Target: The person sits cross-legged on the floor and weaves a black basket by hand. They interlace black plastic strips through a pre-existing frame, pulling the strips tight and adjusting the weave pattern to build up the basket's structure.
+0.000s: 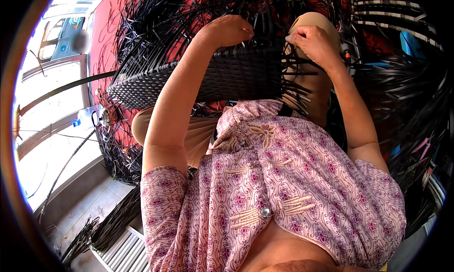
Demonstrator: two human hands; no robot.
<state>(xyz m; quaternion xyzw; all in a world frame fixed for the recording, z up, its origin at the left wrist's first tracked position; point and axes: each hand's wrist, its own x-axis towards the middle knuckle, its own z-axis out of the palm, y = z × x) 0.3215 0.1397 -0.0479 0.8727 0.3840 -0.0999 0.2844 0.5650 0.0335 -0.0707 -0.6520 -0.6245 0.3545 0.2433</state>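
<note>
Across my lap lies a black woven panel [241,76] of flat, plastic-looking strips, with loose strip ends sticking out along its upper and right edges. My left hand [231,30] is closed at the panel's upper edge, fingers curled down; what they grip is hidden among the dark strips. To the right, over my raised knee [312,24], my right hand [311,41] pinches thumb and forefinger together beside the panel's right corner. A thin dark strip seems to run from that pinch, though it is too small to be sure.
Tangled black strips [156,31] heap beyond the panel over a red surface [101,40]. More strips [402,106] spread at the right, near a blue object [410,44]. A strip bundle [118,220] lies by a white slatted piece [125,250] at lower left. A bright glazed doorway [56,90] stands left.
</note>
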